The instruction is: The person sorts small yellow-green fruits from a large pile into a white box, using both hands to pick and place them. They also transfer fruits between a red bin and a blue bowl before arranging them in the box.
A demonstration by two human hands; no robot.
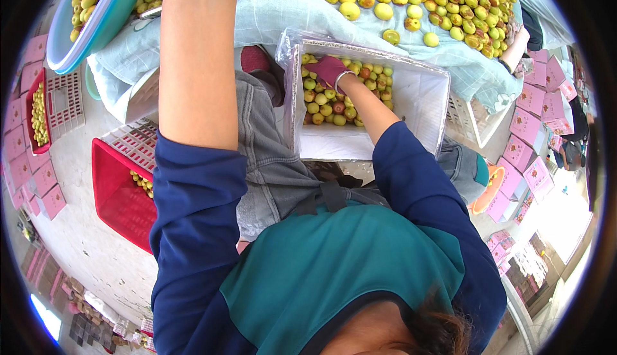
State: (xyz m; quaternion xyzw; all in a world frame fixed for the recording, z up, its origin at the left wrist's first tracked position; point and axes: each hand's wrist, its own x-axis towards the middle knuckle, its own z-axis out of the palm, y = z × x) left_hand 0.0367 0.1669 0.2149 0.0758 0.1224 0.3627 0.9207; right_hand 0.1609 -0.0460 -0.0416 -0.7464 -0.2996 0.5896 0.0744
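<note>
My right hand (329,73), in a maroon glove with a bracelet at the wrist, reaches into a white-lined cardboard box (419,99). It rests on green-and-brown jujubes (332,109) that lie on one side of the box; its fingertips are partly hidden, so any fruit in its grasp cannot be made out. Clear plastic film (289,46) lines the box rim. My left forearm stretches over the table beyond the top edge, and the left hand is out of view. Ahead of me, loose jujubes (383,11) are spread on a pale blue cloth (274,15).
At the upper left sits a blue basin (113,22) of jujubes. A red crate (118,196) stands on the floor to my left, an orange basin (489,191) to my right. Pink cartons (523,126) are stacked on both sides. Another person's arm (515,50) touches the pile at right.
</note>
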